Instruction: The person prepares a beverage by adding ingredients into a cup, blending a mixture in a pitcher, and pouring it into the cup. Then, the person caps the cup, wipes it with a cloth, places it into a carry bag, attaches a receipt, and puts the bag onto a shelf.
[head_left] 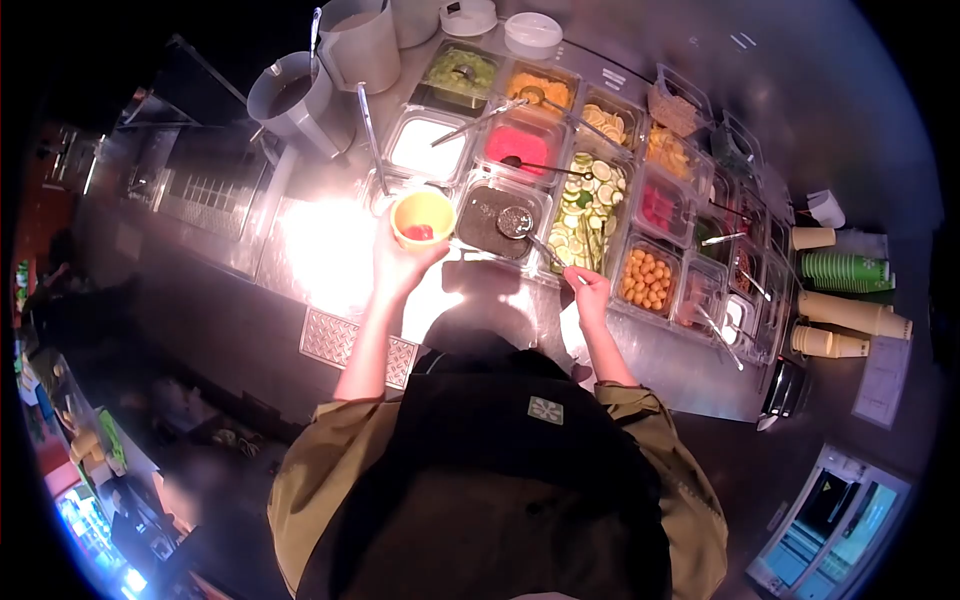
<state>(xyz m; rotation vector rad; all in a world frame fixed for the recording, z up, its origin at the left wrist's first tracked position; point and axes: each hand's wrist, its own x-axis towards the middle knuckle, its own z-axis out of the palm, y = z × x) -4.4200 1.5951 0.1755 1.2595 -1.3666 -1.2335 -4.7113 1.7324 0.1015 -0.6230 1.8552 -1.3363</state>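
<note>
left grip (398, 266) curls round a round yellow cup (422, 212), mouth up, seemingly keeping red contents (418, 233) in; right grip (588, 290) pinches a long silver metal ladle (541, 246), bowl at the clear, square, dark-filled tub (487, 254) near the cup.

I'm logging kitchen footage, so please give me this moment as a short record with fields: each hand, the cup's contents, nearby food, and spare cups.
Left hand: holds a yellow cup, its open top facing the camera
Cup contents: something red; too small to identify
Right hand: grips the handle of a ladle
Ladle bowl: at the dark food; depth unclear
Nearby food: green-edged slices, round orange pieces, white food
Spare cups: green stack, lying sideways in view at the far right
</note>
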